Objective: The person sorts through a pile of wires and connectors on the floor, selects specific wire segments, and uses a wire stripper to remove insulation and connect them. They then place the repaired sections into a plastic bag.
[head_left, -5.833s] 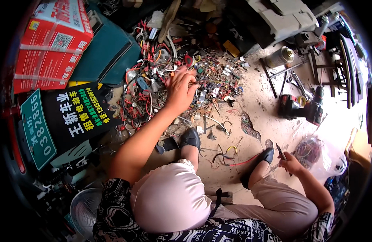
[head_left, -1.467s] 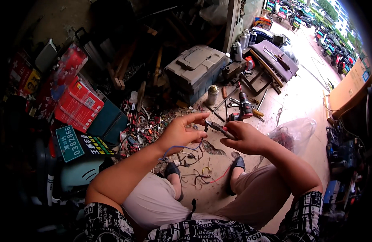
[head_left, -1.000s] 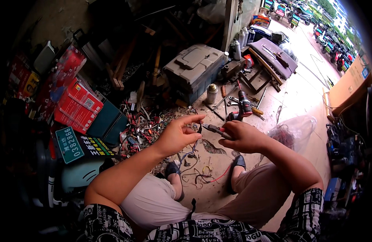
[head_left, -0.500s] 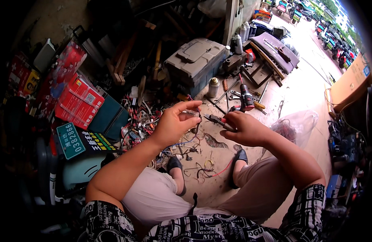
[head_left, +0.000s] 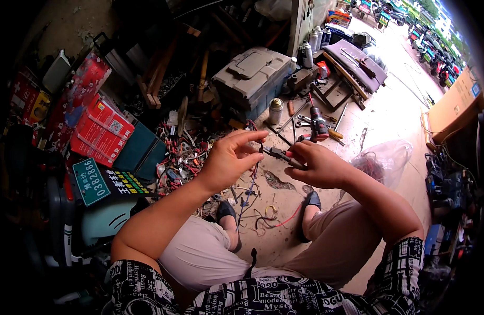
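Between the two hands, above the floor and forward of the knees, is one dark wire [head_left: 261,148], thin, bent and limp. One blue strand [head_left: 246,200] hangs below it; whether the two are joined cannot be told. The left hand [head_left: 229,161] is closed on the wire, its thumb and index fingertips set apart with a short dark length showing between them. The right hand [head_left: 321,165] is wrapped round one pair of pliers [head_left: 278,154], whose nose points at the wire; contact between nose and wire cannot be confirmed. The hands are apart from each other.

Below are two dark shoes [head_left: 226,211], with loose wires [head_left: 267,223] between them in yellow, red and black, too tangled to count. Left of these spreads one heap [head_left: 181,163] of mixed scrap, its pieces uncountable. Beyond the hands: one drill [head_left: 319,126] lying on its side, one spray can [head_left: 276,112] standing, one lidded toolbox [head_left: 252,79]. To the right lies one clear bag [head_left: 391,163]; to the far left, one red box [head_left: 102,131] and one green plate [head_left: 91,182].
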{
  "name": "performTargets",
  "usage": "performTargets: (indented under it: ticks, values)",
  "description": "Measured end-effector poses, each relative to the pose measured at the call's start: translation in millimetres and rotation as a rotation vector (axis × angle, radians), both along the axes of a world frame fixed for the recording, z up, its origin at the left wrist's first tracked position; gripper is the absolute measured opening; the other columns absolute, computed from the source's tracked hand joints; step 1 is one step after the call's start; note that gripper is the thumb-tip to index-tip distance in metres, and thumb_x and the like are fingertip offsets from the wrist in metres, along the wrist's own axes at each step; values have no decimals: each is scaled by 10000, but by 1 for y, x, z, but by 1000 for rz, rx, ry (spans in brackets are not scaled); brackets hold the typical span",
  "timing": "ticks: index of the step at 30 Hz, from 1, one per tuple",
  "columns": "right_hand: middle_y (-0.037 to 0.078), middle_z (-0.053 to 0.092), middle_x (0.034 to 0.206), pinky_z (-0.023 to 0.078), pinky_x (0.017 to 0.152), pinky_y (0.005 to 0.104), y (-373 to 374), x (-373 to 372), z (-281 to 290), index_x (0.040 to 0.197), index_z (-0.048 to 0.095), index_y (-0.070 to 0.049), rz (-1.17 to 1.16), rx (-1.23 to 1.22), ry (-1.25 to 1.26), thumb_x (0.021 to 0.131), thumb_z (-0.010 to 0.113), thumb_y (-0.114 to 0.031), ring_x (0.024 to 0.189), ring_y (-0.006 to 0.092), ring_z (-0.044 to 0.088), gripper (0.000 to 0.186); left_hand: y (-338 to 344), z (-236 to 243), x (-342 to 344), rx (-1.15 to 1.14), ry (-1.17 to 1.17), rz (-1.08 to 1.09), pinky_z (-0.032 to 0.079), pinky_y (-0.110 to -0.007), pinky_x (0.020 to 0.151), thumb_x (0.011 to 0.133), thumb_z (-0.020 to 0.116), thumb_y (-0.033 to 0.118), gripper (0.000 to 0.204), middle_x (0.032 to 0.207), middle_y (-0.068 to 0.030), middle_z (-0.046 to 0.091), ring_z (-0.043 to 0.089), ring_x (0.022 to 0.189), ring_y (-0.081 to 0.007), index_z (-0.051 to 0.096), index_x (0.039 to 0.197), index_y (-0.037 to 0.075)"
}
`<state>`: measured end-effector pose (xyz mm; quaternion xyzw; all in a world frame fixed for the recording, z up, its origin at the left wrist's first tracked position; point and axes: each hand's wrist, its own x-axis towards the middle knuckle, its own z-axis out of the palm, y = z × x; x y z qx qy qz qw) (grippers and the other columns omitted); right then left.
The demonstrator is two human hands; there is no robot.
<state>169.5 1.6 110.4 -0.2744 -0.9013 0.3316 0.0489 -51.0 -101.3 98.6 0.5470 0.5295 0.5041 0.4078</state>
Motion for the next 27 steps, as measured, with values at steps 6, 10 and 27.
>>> performTargets:
  ticks: [6,10,27]
  values:
    - [191,634,939,507,770,420,2,5,-1,1020,626,-2,34,-65,30,782,664,-298,867,332,638,382,-1,-4,3,78,44,-31,523,-220,676,803,666,-70,415,1054,-69,600,627,806,-104,628,1202,37]
    - [149,587,919,487,759,389,-2,0,-8,1046,607,-11,60,-57,7,832,671,-314,849,303,601,376,-9,2,3,1,49,-13,515,-205,715,797,669,-78,410,1084,-50,595,615,881,-93,632,1194,21]
    - [198,569,759,448,688,460,-6,-1,3,848,510,9,27,-63,22,861,613,-271,746,393,575,298,-5,16,15,113,340,91,506,-241,748,793,642,-87,436,1090,-50,627,616,884,-114,636,1205,58]
